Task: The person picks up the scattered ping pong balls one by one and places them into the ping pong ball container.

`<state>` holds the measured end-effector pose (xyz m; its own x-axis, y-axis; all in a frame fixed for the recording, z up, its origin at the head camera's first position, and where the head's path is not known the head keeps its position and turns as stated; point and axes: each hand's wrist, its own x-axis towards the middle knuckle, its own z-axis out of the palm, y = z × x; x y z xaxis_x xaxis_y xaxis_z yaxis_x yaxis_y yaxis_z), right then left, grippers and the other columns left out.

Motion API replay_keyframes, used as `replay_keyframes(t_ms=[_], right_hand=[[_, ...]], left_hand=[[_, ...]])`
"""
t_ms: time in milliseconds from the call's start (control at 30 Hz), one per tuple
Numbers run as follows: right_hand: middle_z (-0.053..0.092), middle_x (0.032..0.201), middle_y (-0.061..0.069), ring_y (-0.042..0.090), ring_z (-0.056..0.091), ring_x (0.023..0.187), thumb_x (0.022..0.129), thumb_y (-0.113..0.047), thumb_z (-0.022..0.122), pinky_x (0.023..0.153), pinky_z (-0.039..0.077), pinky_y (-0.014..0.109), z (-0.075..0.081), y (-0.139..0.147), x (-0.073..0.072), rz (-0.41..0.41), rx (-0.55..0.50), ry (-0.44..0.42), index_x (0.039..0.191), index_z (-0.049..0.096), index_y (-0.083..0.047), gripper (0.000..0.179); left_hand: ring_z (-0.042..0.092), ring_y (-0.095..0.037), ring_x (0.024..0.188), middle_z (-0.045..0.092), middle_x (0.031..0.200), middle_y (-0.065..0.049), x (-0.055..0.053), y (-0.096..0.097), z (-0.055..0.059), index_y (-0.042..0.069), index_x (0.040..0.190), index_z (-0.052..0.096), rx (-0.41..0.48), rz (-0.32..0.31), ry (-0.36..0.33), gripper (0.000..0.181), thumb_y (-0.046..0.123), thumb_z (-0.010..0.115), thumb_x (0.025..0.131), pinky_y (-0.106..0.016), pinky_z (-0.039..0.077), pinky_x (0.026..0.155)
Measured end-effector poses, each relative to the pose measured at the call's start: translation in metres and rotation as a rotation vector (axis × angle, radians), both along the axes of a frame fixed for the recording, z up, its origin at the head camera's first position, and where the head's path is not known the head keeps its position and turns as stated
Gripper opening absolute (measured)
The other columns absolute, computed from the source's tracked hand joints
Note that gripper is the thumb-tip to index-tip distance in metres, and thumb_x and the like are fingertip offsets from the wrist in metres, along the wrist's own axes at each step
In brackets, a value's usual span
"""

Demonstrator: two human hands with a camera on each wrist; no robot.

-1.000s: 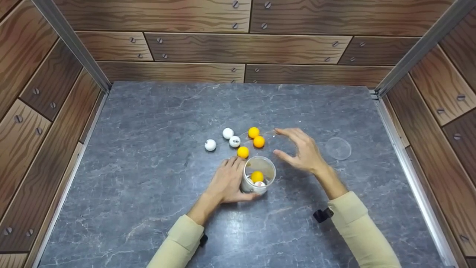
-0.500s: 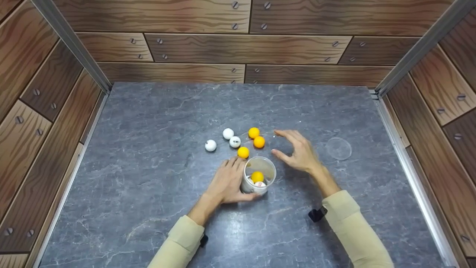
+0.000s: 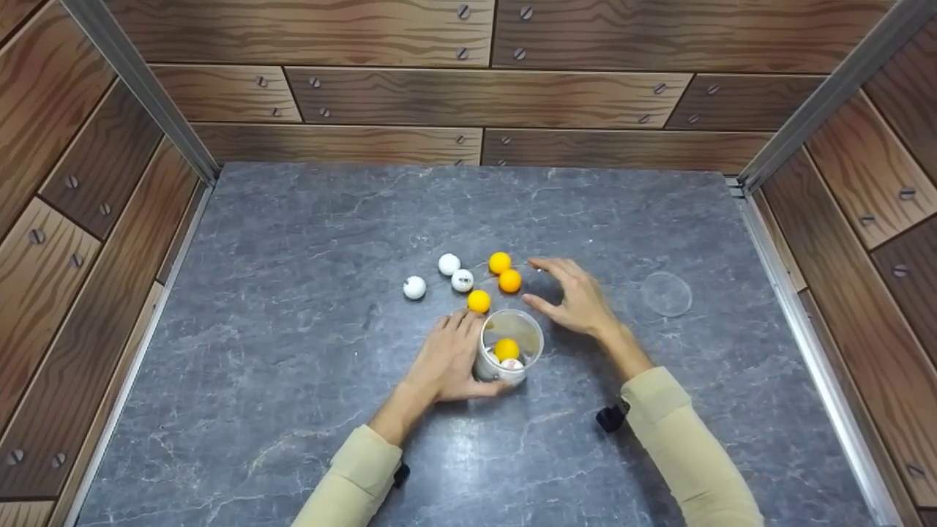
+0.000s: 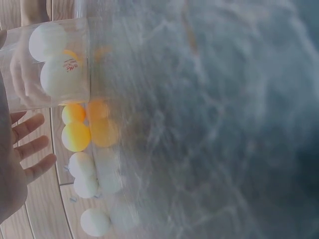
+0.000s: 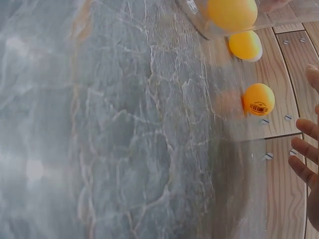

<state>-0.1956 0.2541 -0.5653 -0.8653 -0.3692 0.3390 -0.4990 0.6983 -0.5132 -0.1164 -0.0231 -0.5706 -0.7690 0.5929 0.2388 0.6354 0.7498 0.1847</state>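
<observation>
A clear plastic cup (image 3: 517, 323) stands upright on the table, open at the top. My left hand (image 3: 448, 359) grips its left side, thumb across the front and fingers toward the back. Inside lie an orange ping-pong ball (image 3: 506, 348) and two white ones, one with red print (image 4: 68, 74). To the right of the cup my right hand (image 3: 577, 296) is spread, thumb apart from the fingers, with nothing in it. Its fingertips are close to two touching orange balls (image 3: 510, 281). Another orange ball (image 3: 479, 301) sits just behind the cup.
Two white balls (image 3: 462, 280) touch each other left of the orange pair, and a single white ball (image 3: 414, 288) lies farther left. A clear round lid (image 3: 667, 294) lies flat on the right. Wood-patterned walls (image 3: 381, 95) enclose the grey marbled table (image 3: 307, 227).
My right hand has moved left, closer to the orange pair. The left hand, the cup and the balls have stayed in place.
</observation>
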Motion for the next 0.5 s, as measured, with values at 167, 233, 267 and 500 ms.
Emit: replay_keyframes(t_ms=[167, 233, 267, 500], right_hand=[[0.07, 0.139, 0.009, 0.033, 0.065, 0.129, 0.09, -0.046, 0.081, 0.11, 0.052, 0.054, -0.004, -0.003, -0.005, -0.005, 0.022, -0.035, 0.144, 0.064, -0.013, 0.065], [0.07, 0.14, 0.009, 0.033, 0.064, 0.13, 0.091, -0.047, 0.08, 0.111, 0.051, 0.054, -0.006, -0.004, -0.007, -0.007, 0.033, -0.049, 0.144, 0.064, -0.013, 0.065], [0.07, 0.141, 0.009, 0.032, 0.064, 0.131, 0.091, -0.048, 0.079, 0.111, 0.051, 0.054, -0.007, -0.004, -0.008, -0.01, 0.039, -0.055, 0.144, 0.064, -0.014, 0.065], [0.069, 0.142, 0.008, 0.031, 0.064, 0.131, 0.093, -0.051, 0.077, 0.111, 0.052, 0.054, -0.012, -0.007, -0.014, -0.004, 0.072, -0.066, 0.145, 0.063, -0.015, 0.065]], left_hand=[[0.06, -0.028, 0.127, 0.06, 0.138, -0.01, 0.0, 0.0, 0.001, 0.007, 0.144, 0.05, -0.008, -0.001, 0.0, 0.105, 0.087, 0.06, 0.076, -0.044, 0.053, 0.108], [0.06, -0.029, 0.128, 0.06, 0.139, -0.01, 0.001, 0.0, 0.002, 0.007, 0.144, 0.049, -0.009, -0.001, -0.006, 0.106, 0.087, 0.06, 0.076, -0.044, 0.052, 0.109], [0.06, -0.028, 0.128, 0.06, 0.138, -0.009, 0.001, 0.0, 0.002, 0.007, 0.144, 0.05, -0.003, -0.001, -0.01, 0.105, 0.087, 0.061, 0.076, -0.044, 0.052, 0.109], [0.06, -0.028, 0.126, 0.06, 0.137, -0.008, 0.001, 0.0, 0.001, 0.009, 0.143, 0.05, 0.046, -0.002, -0.037, 0.101, 0.081, 0.069, 0.075, -0.045, 0.053, 0.107]])
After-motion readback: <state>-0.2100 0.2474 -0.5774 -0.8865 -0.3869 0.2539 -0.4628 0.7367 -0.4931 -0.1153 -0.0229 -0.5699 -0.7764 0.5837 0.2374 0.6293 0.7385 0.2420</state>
